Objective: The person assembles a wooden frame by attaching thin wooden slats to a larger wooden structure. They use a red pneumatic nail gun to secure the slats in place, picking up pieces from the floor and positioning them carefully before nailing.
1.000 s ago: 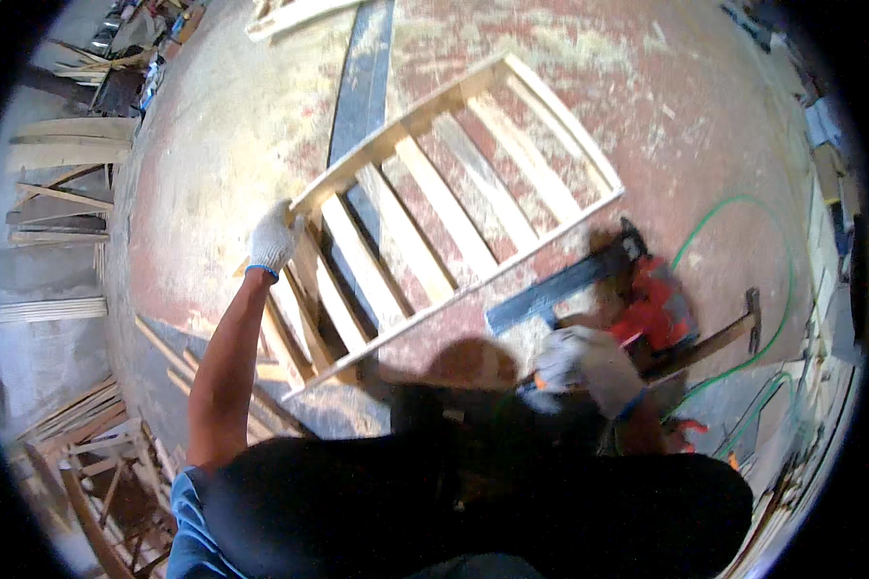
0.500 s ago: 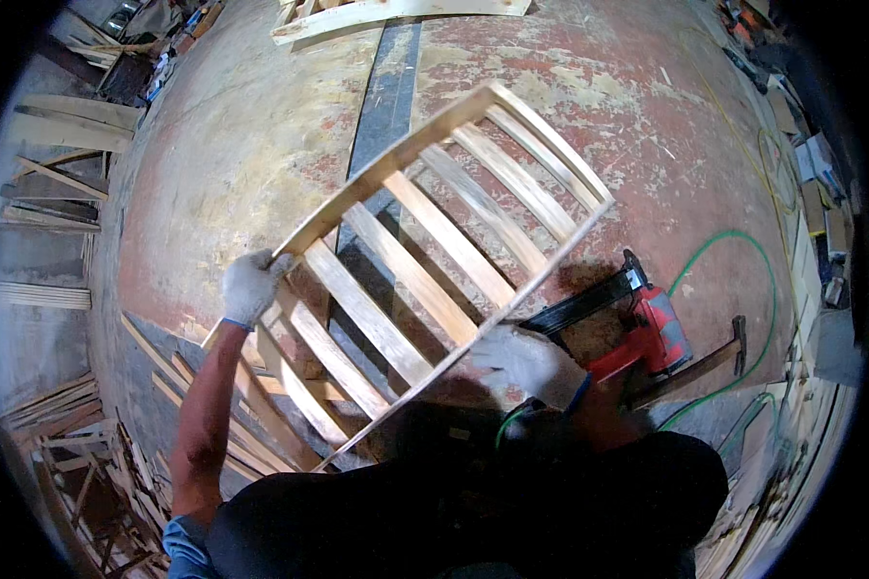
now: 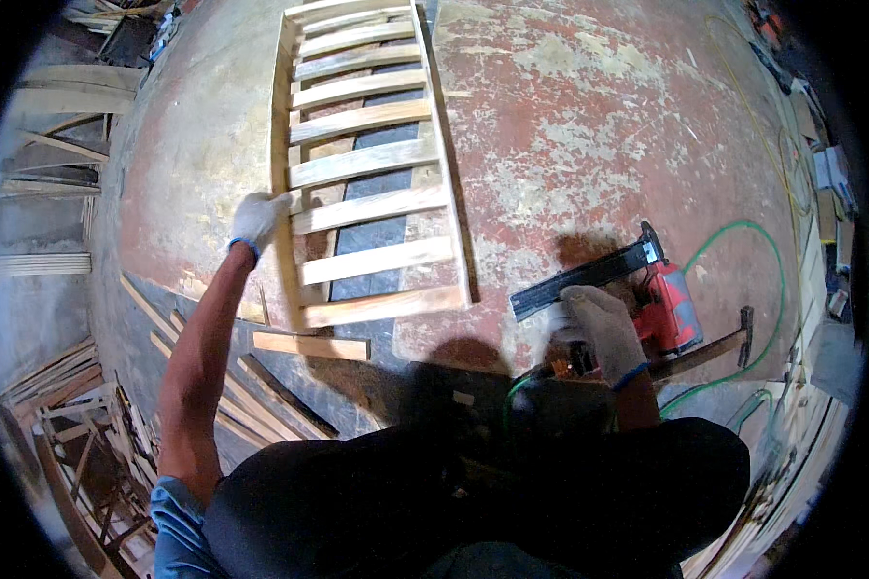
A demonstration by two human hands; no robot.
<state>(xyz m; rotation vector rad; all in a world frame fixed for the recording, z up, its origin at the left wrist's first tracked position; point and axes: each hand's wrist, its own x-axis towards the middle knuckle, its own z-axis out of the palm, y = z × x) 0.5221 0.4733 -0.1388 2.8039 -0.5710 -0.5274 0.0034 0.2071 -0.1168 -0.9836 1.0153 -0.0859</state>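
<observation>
A slatted wooden frame (image 3: pixel 369 210), with two long side rails and several cross slats, lies lengthwise ahead of me, its far end near the top of the view. White-gloved, my left hand (image 3: pixel 261 220) is closed around its left rail. To the right is a red and black nail gun (image 3: pixel 668 304), its black magazine pointing left. My right hand (image 3: pixel 601 330), also gloved, is closed over the gun's handle, which it mostly hides. A hammer (image 3: pixel 702 357) with a wooden handle lies just beside the gun.
A short board (image 3: pixel 311 345) lies below the frame's near end, and several wood strips (image 3: pixel 251 405) lie at the lower left. A green air hose (image 3: pixel 774 280) loops on the right. Scrap wood (image 3: pixel 92 454) is piled along the left side.
The frame has swung from a slant close to me to nearly straight ahead and farther away. My left hand moved with it. My right hand left the frame's near rail and took the nail gun's handle.
</observation>
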